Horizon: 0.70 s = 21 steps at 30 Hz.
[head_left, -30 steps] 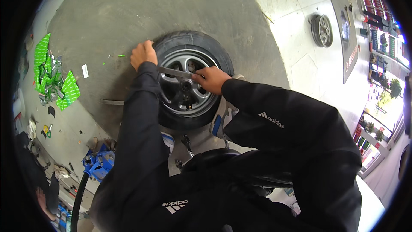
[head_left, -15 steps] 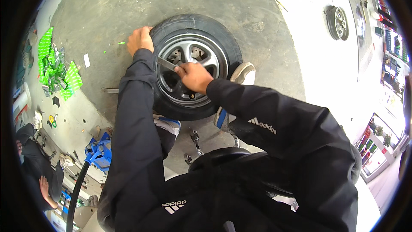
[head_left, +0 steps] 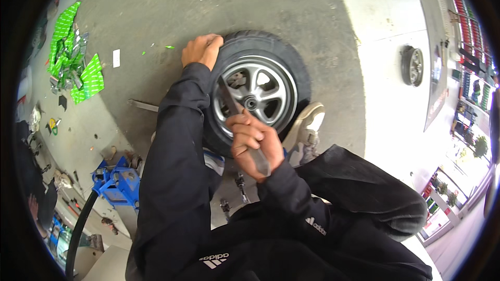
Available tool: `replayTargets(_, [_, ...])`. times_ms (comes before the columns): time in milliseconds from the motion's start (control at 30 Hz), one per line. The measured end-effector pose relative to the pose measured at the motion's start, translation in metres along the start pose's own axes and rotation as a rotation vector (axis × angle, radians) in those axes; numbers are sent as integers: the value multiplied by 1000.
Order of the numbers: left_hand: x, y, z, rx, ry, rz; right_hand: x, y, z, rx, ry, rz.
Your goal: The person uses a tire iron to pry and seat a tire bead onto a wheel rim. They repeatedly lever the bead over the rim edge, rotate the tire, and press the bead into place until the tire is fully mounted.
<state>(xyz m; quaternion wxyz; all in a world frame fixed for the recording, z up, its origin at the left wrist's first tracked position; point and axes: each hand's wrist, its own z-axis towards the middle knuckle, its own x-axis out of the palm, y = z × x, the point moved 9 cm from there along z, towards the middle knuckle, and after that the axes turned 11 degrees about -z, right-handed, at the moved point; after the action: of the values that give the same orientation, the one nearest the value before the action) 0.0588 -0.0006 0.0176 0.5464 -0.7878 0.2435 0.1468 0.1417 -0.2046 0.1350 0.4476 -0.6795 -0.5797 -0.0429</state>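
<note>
A black tyre (head_left: 256, 42) with a silver five-spoke wheel (head_left: 251, 103) inside it is in front of me, held between my shoes. My left hand (head_left: 201, 53) is closed over the tyre's far left edge, fingers on the tread. In my right hand (head_left: 260, 143) is a flat metal tyre lever (head_left: 229, 97), wrapped in closed fingers. The lever slants across the wheel, its far end over the left side of the rim near the tyre bead. Whether that end touches the rim, I cannot tell. A second flat metal bar (head_left: 144, 105) pokes out left of my left sleeve.
Torn green-and-silver packaging (head_left: 65, 54) lies on the floor to the left, near a white card (head_left: 116, 58). A blue floor jack (head_left: 119, 181) with a black handle stands at lower left. At the right is another wheel (head_left: 412, 66). Another person's hand (head_left: 33, 206) shows at the left rim.
My right hand has drawn back toward me, bending the arm, and the lever now points more steeply away from me. My left hand stays on the tyre. The whole view has shifted slightly.
</note>
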Motion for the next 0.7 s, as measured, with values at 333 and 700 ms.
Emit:
replayTargets(333, [-1, 9, -6, 8, 162, -84, 30, -12, 12, -135, -307, -267])
replayTargets(700, [5, 14, 10, 121, 200, -247, 54, -31, 44, -311, -615, -613])
